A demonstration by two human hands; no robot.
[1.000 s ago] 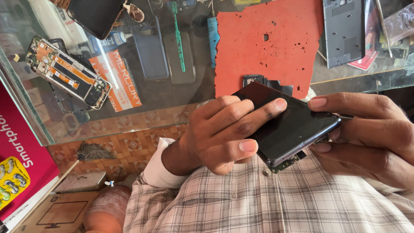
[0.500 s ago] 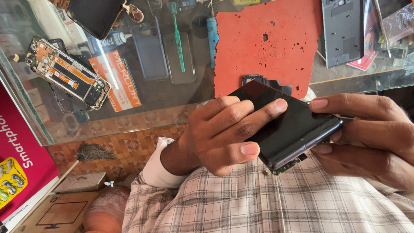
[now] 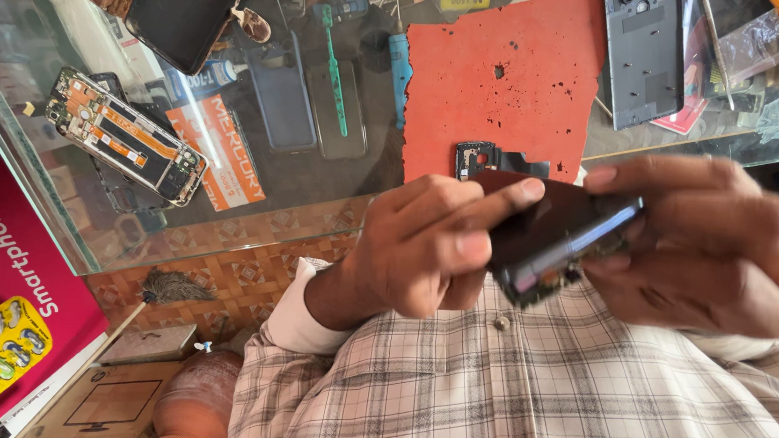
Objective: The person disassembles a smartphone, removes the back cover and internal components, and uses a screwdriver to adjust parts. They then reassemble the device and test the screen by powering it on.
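Both hands, left [image 3: 425, 246] and right [image 3: 706, 247], grip 1 dark phone [image 3: 553, 233] above the glass counter [image 3: 52, 208].

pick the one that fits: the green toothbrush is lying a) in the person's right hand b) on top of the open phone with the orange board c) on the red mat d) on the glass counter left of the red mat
d: the green toothbrush lies flat on the glass counter, left of the red mat and clear of it, while the left hand and right hand hold a dark phone between them.
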